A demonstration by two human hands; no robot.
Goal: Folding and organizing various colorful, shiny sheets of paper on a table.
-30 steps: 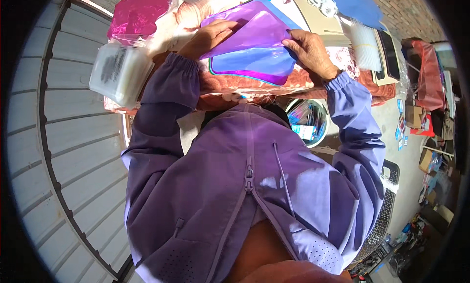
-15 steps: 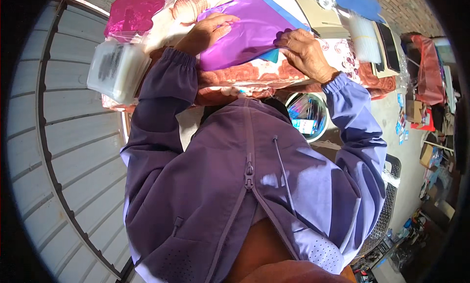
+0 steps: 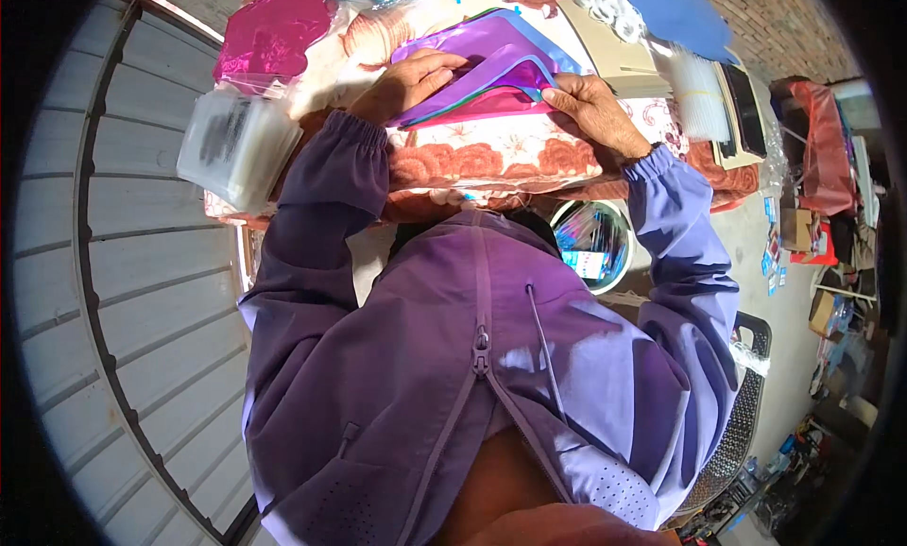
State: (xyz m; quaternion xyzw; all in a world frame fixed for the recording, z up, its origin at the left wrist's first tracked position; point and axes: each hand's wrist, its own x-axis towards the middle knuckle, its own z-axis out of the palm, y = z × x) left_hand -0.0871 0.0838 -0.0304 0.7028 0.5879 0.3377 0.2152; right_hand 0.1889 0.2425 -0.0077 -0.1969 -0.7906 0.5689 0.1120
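Note:
Thin shiny purple sheets [image 3: 463, 47] lie layered on the cloth-covered table in front of me, with blue along their far right side. Their near edge is lifted and folded back, baring a magenta layer [image 3: 487, 104] and a thin green edge. My right hand [image 3: 593, 113] pinches the raised right corner between thumb and fingers. At the left end of the sheets is my left hand [image 3: 408, 83], its fingers stretched out over the purple surface. How many layers the right hand grips I cannot tell.
A clear bag of flat film [image 3: 236, 149] sits at the table's left edge, below a magenta foil piece [image 3: 274, 36]. Cream card [image 3: 609, 50], a white banded stack [image 3: 701, 97] and a blue sheet [image 3: 675, 12] lie right. Below stands a round bin [image 3: 619, 267] of packets.
The near right part of the purple sheets has been lifted and folded back, showing magenta beneath. My right hand has shifted slightly and turned; my left hand has moved a little right.

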